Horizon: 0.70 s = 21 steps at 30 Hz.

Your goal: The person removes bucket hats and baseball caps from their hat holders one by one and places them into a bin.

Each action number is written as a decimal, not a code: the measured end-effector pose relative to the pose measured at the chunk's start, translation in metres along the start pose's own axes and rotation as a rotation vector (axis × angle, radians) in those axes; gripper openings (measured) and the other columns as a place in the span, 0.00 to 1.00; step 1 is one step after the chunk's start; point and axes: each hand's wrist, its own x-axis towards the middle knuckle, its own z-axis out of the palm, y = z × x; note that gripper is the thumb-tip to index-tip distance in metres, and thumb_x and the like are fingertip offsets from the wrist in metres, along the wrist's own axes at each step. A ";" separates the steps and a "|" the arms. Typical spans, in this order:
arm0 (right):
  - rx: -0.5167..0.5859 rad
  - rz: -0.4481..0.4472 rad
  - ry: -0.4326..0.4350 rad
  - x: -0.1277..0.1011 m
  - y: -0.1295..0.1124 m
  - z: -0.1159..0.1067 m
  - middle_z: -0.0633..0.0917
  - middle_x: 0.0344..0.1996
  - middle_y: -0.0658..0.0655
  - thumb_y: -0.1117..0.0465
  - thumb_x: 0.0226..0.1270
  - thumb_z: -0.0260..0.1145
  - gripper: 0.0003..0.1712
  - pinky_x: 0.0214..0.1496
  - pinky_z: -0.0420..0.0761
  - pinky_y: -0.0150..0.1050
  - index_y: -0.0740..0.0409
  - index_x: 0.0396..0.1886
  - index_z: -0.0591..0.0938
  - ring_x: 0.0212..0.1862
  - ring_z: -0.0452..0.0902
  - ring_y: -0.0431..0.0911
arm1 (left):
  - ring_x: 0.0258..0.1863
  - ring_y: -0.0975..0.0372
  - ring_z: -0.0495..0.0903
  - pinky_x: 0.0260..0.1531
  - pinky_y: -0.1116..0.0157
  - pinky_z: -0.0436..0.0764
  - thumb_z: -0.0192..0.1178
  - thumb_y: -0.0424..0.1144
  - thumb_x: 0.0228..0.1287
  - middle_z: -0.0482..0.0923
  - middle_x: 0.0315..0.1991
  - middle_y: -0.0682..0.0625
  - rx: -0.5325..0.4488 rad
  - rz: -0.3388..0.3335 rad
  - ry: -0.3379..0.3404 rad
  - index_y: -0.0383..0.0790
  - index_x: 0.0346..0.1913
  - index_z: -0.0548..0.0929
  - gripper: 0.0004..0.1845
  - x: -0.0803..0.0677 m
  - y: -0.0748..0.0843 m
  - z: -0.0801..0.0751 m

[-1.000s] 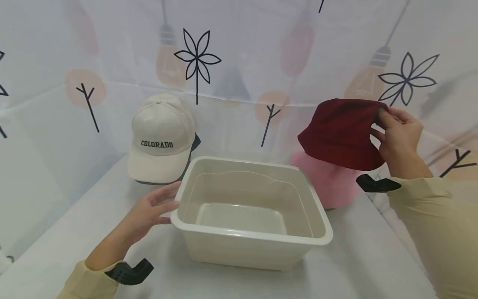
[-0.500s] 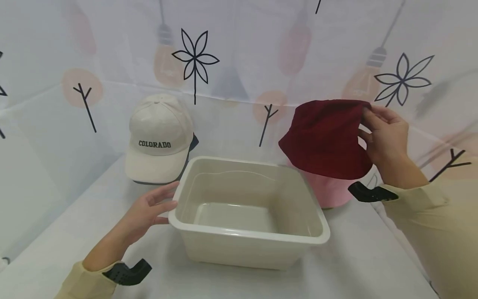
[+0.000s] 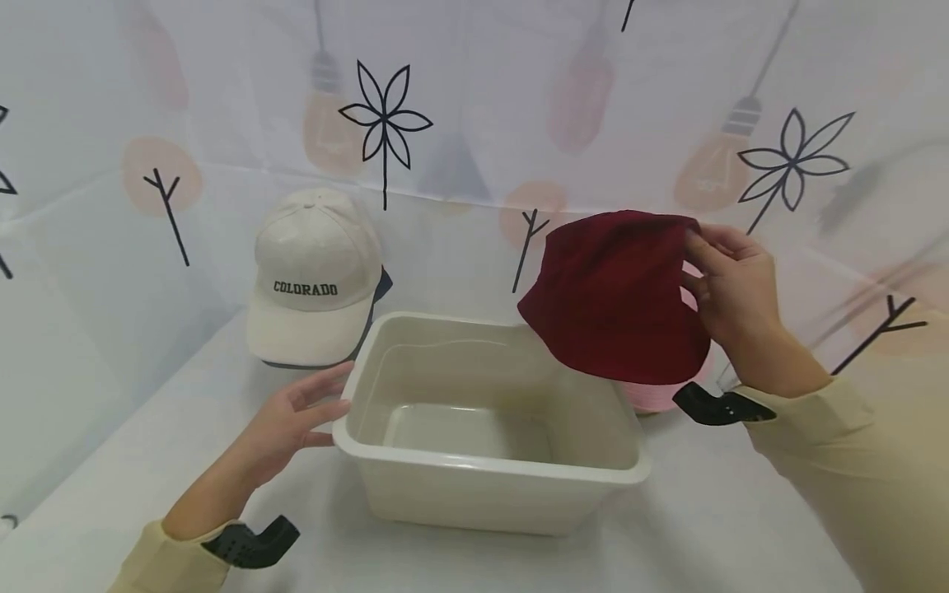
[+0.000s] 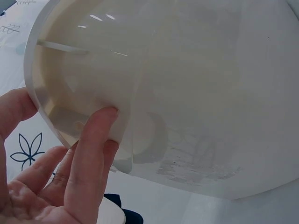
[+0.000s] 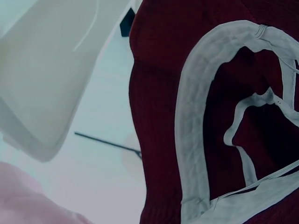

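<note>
Over the far right corner of the cream tub (image 3: 489,428), the right hand (image 3: 730,292) pinches the dark red bucket hat (image 3: 611,301) by its crown edge, so it hangs in the air, well apart from the left hand (image 3: 296,416). That one is relaxed, straight fingers pressing the tub's left rim. I'd guess the floppy brim could snag the rim, or the hat slips from such a light pinch.

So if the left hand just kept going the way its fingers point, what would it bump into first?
The left hand already touches the cream tub at its near left corner, so it would simply press into that wall.
</note>
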 end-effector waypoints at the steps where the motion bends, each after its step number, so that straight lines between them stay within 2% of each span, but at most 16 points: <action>1: 0.001 0.006 -0.014 -0.001 0.001 0.001 0.84 0.29 0.60 0.79 0.58 0.61 0.07 0.26 0.81 0.39 0.69 0.32 0.83 0.30 0.81 0.48 | 0.62 0.43 0.62 0.43 0.53 0.79 0.58 0.41 0.65 0.57 0.67 0.35 -0.001 0.000 -0.001 0.40 0.71 0.57 0.34 0.000 0.000 0.000; 8: -0.066 0.022 -0.096 -0.011 0.013 0.013 0.84 0.31 0.58 0.76 0.60 0.61 0.07 0.28 0.81 0.36 0.67 0.34 0.84 0.32 0.80 0.46 | 0.62 0.43 0.64 0.43 0.53 0.79 0.57 0.40 0.65 0.58 0.66 0.34 -0.003 0.017 -0.007 0.39 0.71 0.57 0.34 0.000 -0.001 0.000; 14: -0.152 0.036 -0.158 -0.019 0.025 0.023 0.84 0.31 0.57 0.74 0.60 0.62 0.07 0.32 0.82 0.36 0.65 0.34 0.85 0.31 0.81 0.46 | 0.62 0.44 0.63 0.43 0.54 0.79 0.58 0.40 0.64 0.58 0.66 0.35 -0.001 0.001 -0.003 0.40 0.71 0.57 0.34 0.001 -0.001 0.000; 21: -0.240 0.092 -0.177 -0.023 0.041 0.035 0.84 0.31 0.54 0.72 0.62 0.62 0.08 0.32 0.81 0.34 0.59 0.30 0.85 0.27 0.82 0.45 | 0.62 0.43 0.63 0.43 0.54 0.79 0.59 0.40 0.64 0.58 0.66 0.34 0.006 0.003 0.000 0.39 0.71 0.58 0.35 0.000 0.000 0.001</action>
